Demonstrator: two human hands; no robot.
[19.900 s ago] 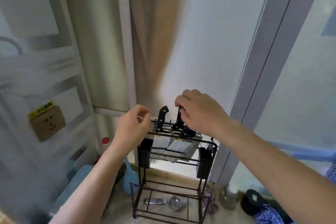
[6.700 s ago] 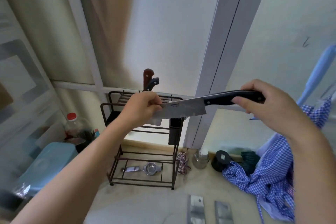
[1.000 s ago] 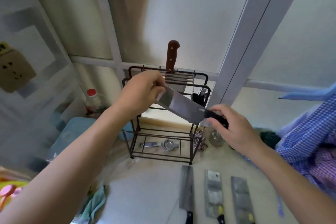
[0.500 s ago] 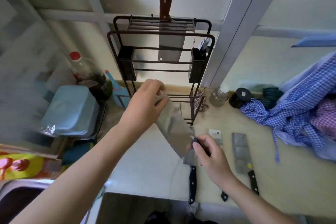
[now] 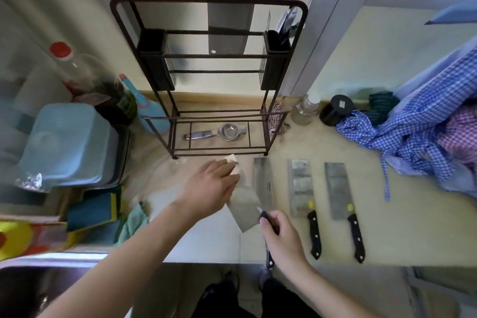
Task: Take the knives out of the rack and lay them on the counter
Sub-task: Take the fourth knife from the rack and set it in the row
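**Q:** Four knives are off the rack [image 5: 209,64], then. Which step do I have in hand?

**A:** Laying down the fourth. Three cleavers lie flat on the counter [image 5: 387,227] in front of the rack, blades toward it: the nearest cleaver [image 5: 263,183], the middle cleaver [image 5: 300,188] and the far cleaver [image 5: 336,191], side by side and apart. My right hand [image 5: 282,237] is closed round the black handle of the fourth knife [image 5: 245,208]; my left hand [image 5: 210,188] rests its fingers, held together, on the blade's far end. The blade is tilted, just left of the nearest cleaver, perhaps overlapping its edge. I cannot tell whether it touches the counter.

**Q:** What does the next move call for?

**A:** In my judgement, lowering the blade flat to the left of the row, parallel to the others, then lifting both hands clear. One wooden-handled cleaver [image 5: 228,26] hangs in the rack's top slots, so a fifth trip remains.
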